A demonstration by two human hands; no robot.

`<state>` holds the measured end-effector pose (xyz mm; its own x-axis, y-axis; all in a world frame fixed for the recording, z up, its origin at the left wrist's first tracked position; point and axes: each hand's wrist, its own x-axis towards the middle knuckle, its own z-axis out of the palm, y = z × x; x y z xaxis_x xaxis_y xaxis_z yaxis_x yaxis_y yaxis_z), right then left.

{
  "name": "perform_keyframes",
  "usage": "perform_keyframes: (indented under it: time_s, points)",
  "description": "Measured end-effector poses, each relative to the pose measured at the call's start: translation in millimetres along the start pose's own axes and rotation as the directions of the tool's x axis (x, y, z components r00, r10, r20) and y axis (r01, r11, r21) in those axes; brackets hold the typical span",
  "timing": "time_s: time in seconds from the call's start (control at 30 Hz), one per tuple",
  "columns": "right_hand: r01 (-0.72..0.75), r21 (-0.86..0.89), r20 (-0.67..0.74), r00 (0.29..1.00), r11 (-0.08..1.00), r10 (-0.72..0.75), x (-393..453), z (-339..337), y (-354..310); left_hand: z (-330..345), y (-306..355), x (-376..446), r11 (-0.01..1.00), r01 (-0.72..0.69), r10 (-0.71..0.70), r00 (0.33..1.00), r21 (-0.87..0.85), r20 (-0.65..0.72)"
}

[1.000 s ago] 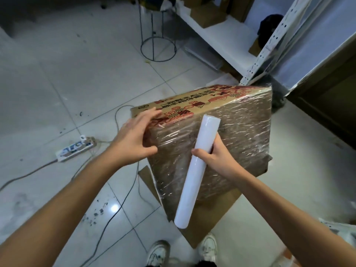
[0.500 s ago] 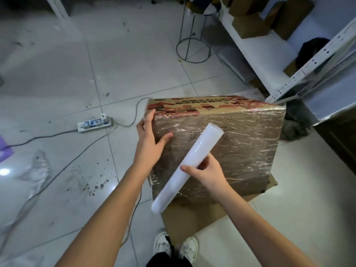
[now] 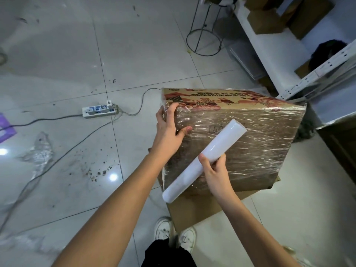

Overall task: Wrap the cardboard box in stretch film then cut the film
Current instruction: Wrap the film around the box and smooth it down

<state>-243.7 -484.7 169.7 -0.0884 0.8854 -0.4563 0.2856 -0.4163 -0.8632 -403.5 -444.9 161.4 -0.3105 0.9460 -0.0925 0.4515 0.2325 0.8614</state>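
Floor: I see pale glossy tiles with dark crumbs and two bright spots of lamp reflection.
Shelf unit: white metal, at my upper right, with some brown cartons on its board.
Cardboard box: it stands in the middle right of my view, on a flat sheet of cardboard that lies on the floor. The side that faces me is covered with wrinkled stretch film; the top face shows red and black print.
Wire stand: a thin black frame with a ring base, behind the box, near the shelf.
Film roll: a white tube, held slanted in front of the wrapped side, its upper end to the right and its lower end to the left, near the bottom corner of the box.
Left hand: it lies on the upper left corner of the box, fingers bent over the edge, thumb pressed flat on the film. It presses and does not enclose anything.
Right hand: it is closed around the film roll near its middle, thumb on top.
Power strip: white, on the floor to the left of the box, with grey cables running away from it.
Loose film scrap: crumpled and clear, on the tiles at far left.
Shoes: two white ones, at the near edge of the cardboard sheet.
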Motion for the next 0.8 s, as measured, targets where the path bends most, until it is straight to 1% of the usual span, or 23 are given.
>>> perform_keyframes:
  time_s: [0.07, 0.17, 0.23, 0.3, 0.37, 0.43, 0.63, 0.8]
  points:
    - [-0.021, -0.044, -0.068, 0.998, 0.999, 0.018, -0.3, 5.9, 0.8, 0.1, -1.0, -3.3, 1.000, -0.016, 0.016, 1.000, 0.008, -0.013]
    - [0.002, -0.149, -0.124, 0.992, 0.989, -0.021, -1.3, 15.3, 2.0, 0.8, -2.9, -6.5, 0.999, -0.037, 0.037, 0.999, 0.001, -0.027]
    - [-0.010, -0.146, -0.143, 0.990, 0.989, -0.011, -3.2, 18.4, 6.9, 1.9, -4.0, -7.3, 0.999, -0.039, 0.039, 0.999, 0.003, -0.029]
    - [-0.055, -0.150, -0.122, 0.992, 0.987, 0.036, -8.8, 20.3, 19.0, 2.2, -4.4, -6.2, 0.999, -0.039, 0.039, 0.999, 0.005, -0.022]
    - [-0.121, -0.150, -0.051, 0.992, 0.981, 0.115, -17.6, 23.9, 33.5, 2.2, -4.9, -3.7, 0.999, -0.040, 0.040, 0.999, 0.003, -0.019]
    - [-0.152, -0.106, -0.017, 0.988, 0.983, 0.151, -23.4, 27.5, 46.4, 2.5, -5.1, -2.0, 0.999, -0.033, 0.033, 0.999, -0.003, -0.012]
    - [-0.140, -0.106, -0.059, 0.989, 0.985, 0.134, -26.5, 34.6, 49.0, 2.2, -7.8, -3.4, 0.999, -0.033, 0.033, 0.999, 0.007, -0.007]
    - [-0.135, -0.049, -0.055, 0.990, 0.990, 0.133, -35.0, 26.1, 47.3, 0.7, -4.0, -5.4, 0.999, -0.029, 0.029, 1.000, 0.045, 0.004]
